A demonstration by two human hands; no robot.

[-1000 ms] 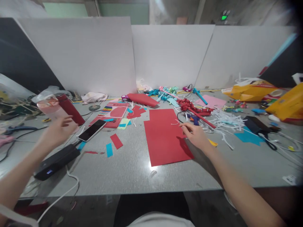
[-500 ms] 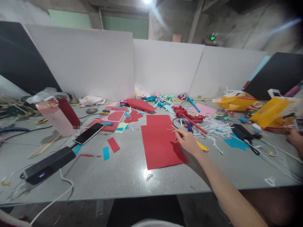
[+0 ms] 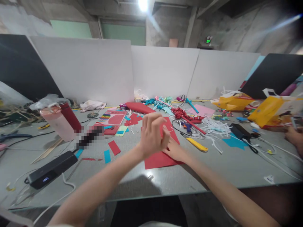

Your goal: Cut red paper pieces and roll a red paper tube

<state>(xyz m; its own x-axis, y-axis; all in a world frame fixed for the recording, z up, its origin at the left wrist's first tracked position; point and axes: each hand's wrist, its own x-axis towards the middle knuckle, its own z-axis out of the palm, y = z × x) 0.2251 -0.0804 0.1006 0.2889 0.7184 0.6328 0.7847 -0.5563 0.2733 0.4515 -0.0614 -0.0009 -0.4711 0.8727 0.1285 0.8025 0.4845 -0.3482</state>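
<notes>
Left hand [image 3: 153,135], out of view half a second ago, has come over the red paper [image 3: 153,160]; the right hand [image 3: 176,153] has shifted down the sheet from its upper right edge. The yellow knife [image 3: 197,144], partly covered by the right arm in that frame, is now uncovered.

Left hand: raised in front of the right, fingers curled inward; whether it pinches anything cannot be determined. Right hand: palm down on the lower right part of the red paper; its fingertips are partly hidden behind the left hand, so their spread cannot be confirmed.

Red paper lies flat on the table [image 3: 170,183], directly before the person, its middle covered by both hands. A white curl [image 3: 172,128] rests on its upper right part. The knife lies just right of the paper, apart from the right hand.

Left of the paper: a red strip [image 3: 114,148] and a blue strip [image 3: 107,156], side by side. Farther right: white shreds [image 3: 217,126] and a blue star [image 3: 234,142]. Another person's hand [image 3: 294,138] shows at the right edge, near a yellow bag [image 3: 267,113].
</notes>
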